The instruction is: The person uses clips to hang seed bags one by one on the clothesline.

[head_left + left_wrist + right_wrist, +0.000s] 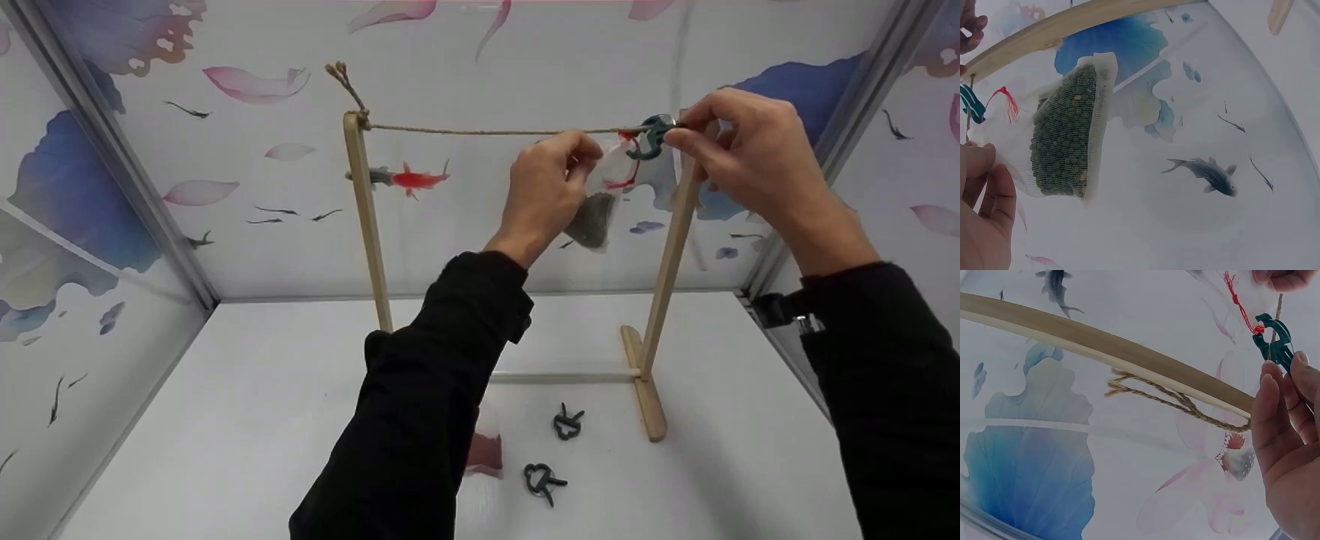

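A white mesh bag (594, 217) filled with dark green beans hangs just under the twine line (487, 132) of a wooden rack (365, 225). My left hand (587, 163) pinches the bag's top edge. My right hand (675, 133) pinches a dark green clip (649, 139) that sits at the twine near the right post, at the bag's red drawstring (628, 180). The left wrist view shows the bag (1064, 135), its drawstring (1008, 102) and the clip (970, 104) beside my left hand (985, 169). In the right wrist view my right hand (1283, 368) grips the clip (1273, 338) by the twine (1174, 400).
Two more green clips (568, 422) (541, 480) lie on the white table (225, 420) in front of the rack's right foot (646, 394). A second small bag (484, 450) lies partly hidden behind my left sleeve. Patterned walls close in the left, back and right.
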